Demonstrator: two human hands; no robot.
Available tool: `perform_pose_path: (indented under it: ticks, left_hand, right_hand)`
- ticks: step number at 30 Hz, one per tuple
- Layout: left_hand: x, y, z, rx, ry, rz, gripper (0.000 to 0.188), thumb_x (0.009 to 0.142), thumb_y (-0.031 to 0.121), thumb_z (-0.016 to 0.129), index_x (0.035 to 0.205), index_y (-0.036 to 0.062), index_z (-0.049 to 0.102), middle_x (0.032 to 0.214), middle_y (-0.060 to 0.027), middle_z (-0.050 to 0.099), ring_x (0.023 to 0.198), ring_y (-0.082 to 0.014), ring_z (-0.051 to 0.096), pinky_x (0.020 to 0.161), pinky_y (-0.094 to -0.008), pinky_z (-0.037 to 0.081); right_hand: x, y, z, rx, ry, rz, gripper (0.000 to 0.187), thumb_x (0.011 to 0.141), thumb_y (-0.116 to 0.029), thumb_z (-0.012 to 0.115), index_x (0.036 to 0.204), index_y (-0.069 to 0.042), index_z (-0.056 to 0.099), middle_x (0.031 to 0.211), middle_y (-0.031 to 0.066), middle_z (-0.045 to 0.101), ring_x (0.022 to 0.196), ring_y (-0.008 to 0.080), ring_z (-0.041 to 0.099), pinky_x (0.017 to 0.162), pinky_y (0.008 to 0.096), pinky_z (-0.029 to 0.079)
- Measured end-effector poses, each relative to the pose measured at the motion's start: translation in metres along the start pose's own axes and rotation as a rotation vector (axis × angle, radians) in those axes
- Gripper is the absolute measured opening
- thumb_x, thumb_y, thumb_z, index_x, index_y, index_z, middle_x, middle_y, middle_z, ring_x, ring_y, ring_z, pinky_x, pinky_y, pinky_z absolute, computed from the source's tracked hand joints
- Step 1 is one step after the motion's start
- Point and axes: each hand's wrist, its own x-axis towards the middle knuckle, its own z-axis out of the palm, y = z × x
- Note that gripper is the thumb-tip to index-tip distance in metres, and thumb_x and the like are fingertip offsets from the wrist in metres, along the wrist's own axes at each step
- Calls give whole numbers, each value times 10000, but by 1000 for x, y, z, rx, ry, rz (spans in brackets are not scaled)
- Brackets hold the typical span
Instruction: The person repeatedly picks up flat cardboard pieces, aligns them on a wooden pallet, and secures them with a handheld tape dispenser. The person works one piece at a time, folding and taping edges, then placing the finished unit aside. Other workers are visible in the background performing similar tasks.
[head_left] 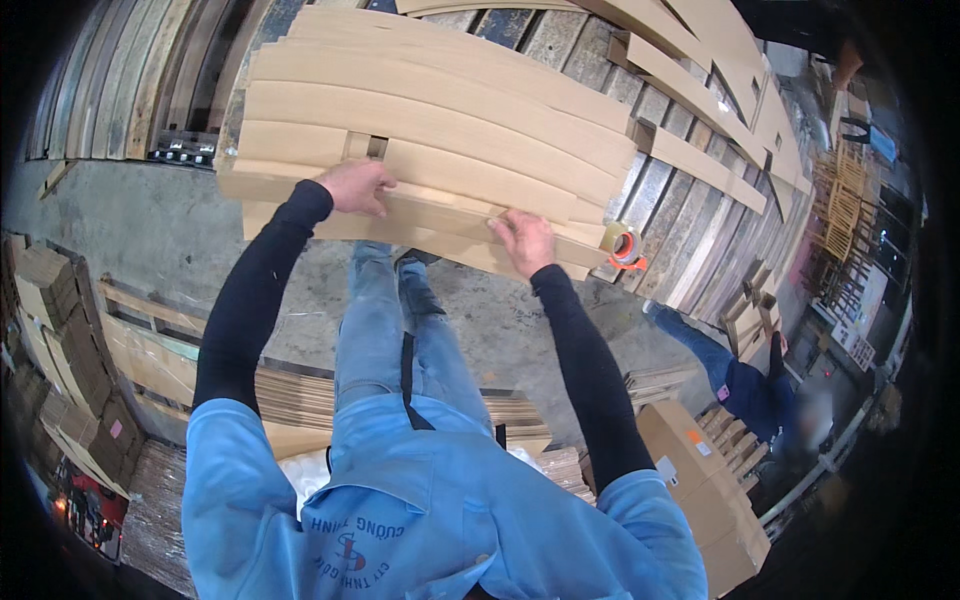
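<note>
"Where are the hands?"

"Both are working at the near edge of a stack of flat cardboard sheets (420,105), seen from above. A long folded cardboard strip (440,213) is running left to right along that edge, and both hands are touching it."

"What is the left hand (358,187) doing?"

"It is resting toward the strip's left part, just below a small rectangular gap in the cardboard. Its fingers are partly curling, with thumb and forefinger standing a little apart. I cannot tell whether they are gripping anything."

"And the right hand (525,240)?"

"It is lying farther along the strip, its fingers bending over the edge and the thumb sitting close to them. I cannot tell how firmly it is holding."

"What is around them?"

"An orange tape dispenser (626,248) is sitting just right of the right hand. The stack is lying on a slatted wooden surface (712,245), with more cut cardboard pieces (700,165) lying to the right. Beyond, at far right, a co-worker (745,395) in dark clothes is reaching toward small cardboard boxes (745,320)."
</note>
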Motion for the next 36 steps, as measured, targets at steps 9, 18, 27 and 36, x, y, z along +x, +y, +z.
perform_pose_path:
  ticks: [9, 18, 27, 36]
  left_hand:
    - [-13, 5, 53, 456, 813, 359, 160, 750, 235, 730, 814, 150, 610, 1434, -93, 543, 1349, -262, 467, 1166, -482, 336]
    - [4, 3, 76, 400, 1006, 290, 113, 753, 183, 686, 820, 190, 594, 1401, -56, 546, 1293, -246, 508, 1132, -486, 386]
    - [17, -6, 70, 380, 1064, 362, 139, 734, 191, 711, 840, 206, 623, 1206, -39, 555, 1160, -242, 525, 1128, -506, 389]
    - [7, -7, 86, 350, 1033, 306, 161, 716, 137, 726, 861, 145, 657, 1125, -53, 574, 1077, -255, 549, 922, -453, 508]
  right_hand:
    - [95, 23, -41, 149, -199, 67, 622, 847, -544, 725, 1276, -100, 651, 1149, 193, 664, 1078, 345, 629, 921, 461, 498]
    - [171, -16, -51, -376, 85, -171, 1022, 594, -463, 915, 1464, -179, 460, 1383, 167, 490, 1291, 355, 463, 1078, 524, 377]
    - [166, -31, -72, -563, 151, -287, 482, 679, -335, 864, 1041, -116, 634, 1047, 118, 636, 1043, 316, 595, 898, 491, 431]
    - [44, -50, 18, -199, 381, -413, 548, 826, -170, 742, 1359, -204, 621, 1526, 70, 474, 1421, 371, 391, 1169, 557, 276]
